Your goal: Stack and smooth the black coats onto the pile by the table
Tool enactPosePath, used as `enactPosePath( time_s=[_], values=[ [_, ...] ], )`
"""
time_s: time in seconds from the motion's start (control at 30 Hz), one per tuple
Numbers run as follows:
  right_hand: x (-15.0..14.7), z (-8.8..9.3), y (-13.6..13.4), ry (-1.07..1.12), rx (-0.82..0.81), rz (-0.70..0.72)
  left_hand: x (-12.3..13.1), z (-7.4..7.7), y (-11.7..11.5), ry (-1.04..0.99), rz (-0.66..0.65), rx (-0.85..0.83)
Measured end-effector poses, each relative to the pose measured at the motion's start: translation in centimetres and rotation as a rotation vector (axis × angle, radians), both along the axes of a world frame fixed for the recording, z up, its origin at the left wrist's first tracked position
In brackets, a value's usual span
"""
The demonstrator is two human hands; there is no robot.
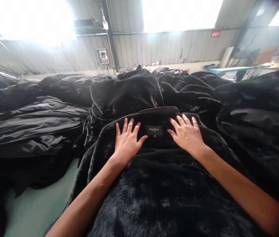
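A black plush-lined coat lies spread in front of me with its furry inside up. Its neck area bears a small dark GUESS label. My left hand rests flat on the plush to the left of the label, fingers spread. On the label's other side, my right hand lies with fingers spread, also touching the plush. Neither hand grips anything. Just beyond the fingertips runs the coat's collar edge.
More black plush garments are heaped behind the coat. Shiny black jackets pile up at left, above a pale green surface. A blue-edged table stands at the back right, before a panelled wall.
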State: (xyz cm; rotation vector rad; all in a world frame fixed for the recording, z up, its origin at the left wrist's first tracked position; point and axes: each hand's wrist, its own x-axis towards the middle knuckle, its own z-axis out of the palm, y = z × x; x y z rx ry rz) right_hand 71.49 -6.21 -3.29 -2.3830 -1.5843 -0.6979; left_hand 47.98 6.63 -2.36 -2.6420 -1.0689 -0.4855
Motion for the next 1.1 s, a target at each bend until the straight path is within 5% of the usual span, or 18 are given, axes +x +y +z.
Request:
enactPosePath(
  time_s=[0.23,0.47,0.87,0.97,1.1],
  values=[
    [-0.7,-0.1,-0.4,-0.054,0.119,0.098,-0.5,0.1,-0.4,-0.018,-0.001,-0.038],
    [-2.5,-1.9,1.0,-0.020,0.148,0.661,-0.9,-1.0,-0.3,-0.060,0.011,-0.038],
    [-0.6,-6.3,4.0,0.208,0.129,0.558,-1.6,-2.2,0.7,-0.182,-0.063,-0.198],
    [-1.6,-5.5,4.3,0.213,-0.013,0.532,-2.1,-0.8,0.4,-0.200,-0.098,-0.292],
    [-4.0,-1.2,1.9,0.184,-0.189,0.571,-5.3,2.9,-1.5,-0.235,-0.250,-0.512]
  ],
)
